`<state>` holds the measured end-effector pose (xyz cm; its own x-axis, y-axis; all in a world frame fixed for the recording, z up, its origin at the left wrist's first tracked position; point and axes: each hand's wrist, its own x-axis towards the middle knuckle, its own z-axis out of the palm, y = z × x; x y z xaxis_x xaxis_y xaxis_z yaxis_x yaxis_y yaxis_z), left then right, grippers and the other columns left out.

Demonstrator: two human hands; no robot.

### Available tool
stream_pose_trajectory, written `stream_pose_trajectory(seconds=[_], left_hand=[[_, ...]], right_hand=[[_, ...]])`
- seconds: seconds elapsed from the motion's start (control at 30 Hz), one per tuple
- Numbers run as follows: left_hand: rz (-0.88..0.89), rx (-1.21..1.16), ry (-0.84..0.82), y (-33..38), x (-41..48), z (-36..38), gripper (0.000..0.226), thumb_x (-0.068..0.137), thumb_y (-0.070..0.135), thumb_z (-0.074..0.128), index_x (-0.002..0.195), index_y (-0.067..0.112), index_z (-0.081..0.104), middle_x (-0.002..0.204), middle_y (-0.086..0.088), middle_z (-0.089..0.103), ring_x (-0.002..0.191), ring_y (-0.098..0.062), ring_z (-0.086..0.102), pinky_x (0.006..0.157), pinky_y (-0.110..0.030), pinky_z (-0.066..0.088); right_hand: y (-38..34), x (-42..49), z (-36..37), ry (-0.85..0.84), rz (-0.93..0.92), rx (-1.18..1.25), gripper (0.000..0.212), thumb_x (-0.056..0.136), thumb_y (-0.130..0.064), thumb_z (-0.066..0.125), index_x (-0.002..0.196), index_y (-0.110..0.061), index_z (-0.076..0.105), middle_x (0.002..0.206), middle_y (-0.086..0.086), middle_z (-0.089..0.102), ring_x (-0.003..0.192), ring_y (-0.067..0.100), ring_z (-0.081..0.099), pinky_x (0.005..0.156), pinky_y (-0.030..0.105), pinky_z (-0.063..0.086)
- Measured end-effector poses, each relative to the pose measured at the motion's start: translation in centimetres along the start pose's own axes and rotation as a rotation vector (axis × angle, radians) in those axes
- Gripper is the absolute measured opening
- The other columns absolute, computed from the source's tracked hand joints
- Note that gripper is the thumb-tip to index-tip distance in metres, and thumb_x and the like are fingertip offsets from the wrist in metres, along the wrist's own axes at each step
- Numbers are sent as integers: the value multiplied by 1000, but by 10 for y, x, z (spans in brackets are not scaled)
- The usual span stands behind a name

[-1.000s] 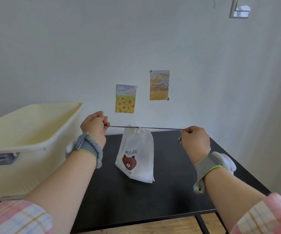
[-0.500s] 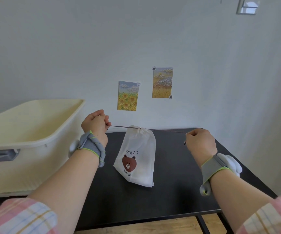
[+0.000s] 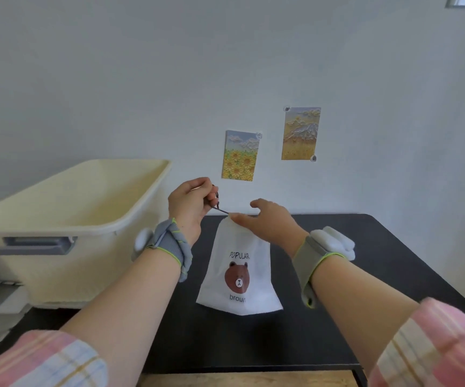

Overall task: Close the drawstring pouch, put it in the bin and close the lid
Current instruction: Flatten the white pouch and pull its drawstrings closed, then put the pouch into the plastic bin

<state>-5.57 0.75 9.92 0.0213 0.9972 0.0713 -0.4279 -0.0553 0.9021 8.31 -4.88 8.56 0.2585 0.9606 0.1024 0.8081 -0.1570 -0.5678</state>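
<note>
A white drawstring pouch [image 3: 239, 277] with a brown bear print hangs over the black table [image 3: 323, 317], its top gathered tight. My left hand [image 3: 190, 208] is closed on the dark drawstring just left of the pouch's neck. My right hand [image 3: 270, 222] is at the neck of the pouch, thumb and fingers pinching its gathered top; the forefinger is raised. A cream plastic bin [image 3: 66, 233] with a grey handle stands at the left of the table, its cream lid [image 3: 72, 191] resting on top.
Two small picture cards [image 3: 241, 155] hang on the white wall behind the table. The table's front edge runs below my forearms, with wooden floor beneath it. Dark clutter lies on the floor at the far left.
My right hand has let go of the stretched string and moved left to the pouch's neck. The left hand still holds its string, now slack and short. The view has shifted left.
</note>
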Motion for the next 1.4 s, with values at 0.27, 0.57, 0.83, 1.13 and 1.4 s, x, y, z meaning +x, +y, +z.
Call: stream_pose_trajectory(seconds=[0.27, 0.57, 0.83, 1.13, 1.4], left_hand=[[260, 1089, -148, -33, -10, -11, 51, 90, 39, 50, 132, 10, 48, 140, -14, 47, 127, -31, 47, 107, -38, 37], [104, 1695, -682, -107, -46, -8, 116, 63, 85, 45, 150, 18, 6, 162, -2, 7, 149, -22, 5, 118, -54, 7], [-3, 1662, -715, -121, -47, -9, 123, 59, 82, 53, 150, 24, -6, 162, 4, -3, 150, -20, -3, 118, -56, 3], [-33, 1629, -706, -121, -43, -11, 122, 57, 85, 52, 150, 26, -1, 162, 5, -3, 150, -19, -5, 119, -54, 3], [104, 1600, -572, -99, -31, -8, 99, 74, 81, 33, 151, 23, 9, 162, 3, 4, 150, -18, -1, 120, -52, 5]], right_hand=[[47, 10, 25, 24, 238, -97, 37, 92, -40, 52, 89, -5, 64, 83, 9, 65, 76, 24, 58, 63, 31, 45], [98, 8, 12, 200, 487, -15, 36, 97, -28, 45, 107, 2, 63, 113, 19, 65, 107, 37, 60, 76, 31, 40], [126, 2, 8, 229, 602, 81, 33, 95, -26, 50, 109, 0, 65, 112, 20, 66, 104, 38, 61, 82, 35, 47], [133, -11, 2, 125, 621, 207, 51, 89, -54, 49, 94, -5, 62, 76, 10, 65, 57, 24, 61, 49, 26, 49], [123, -20, -12, -22, 507, 277, 30, 88, -29, 57, 66, -8, 52, 42, 7, 45, 36, 20, 37, 40, 23, 30]])
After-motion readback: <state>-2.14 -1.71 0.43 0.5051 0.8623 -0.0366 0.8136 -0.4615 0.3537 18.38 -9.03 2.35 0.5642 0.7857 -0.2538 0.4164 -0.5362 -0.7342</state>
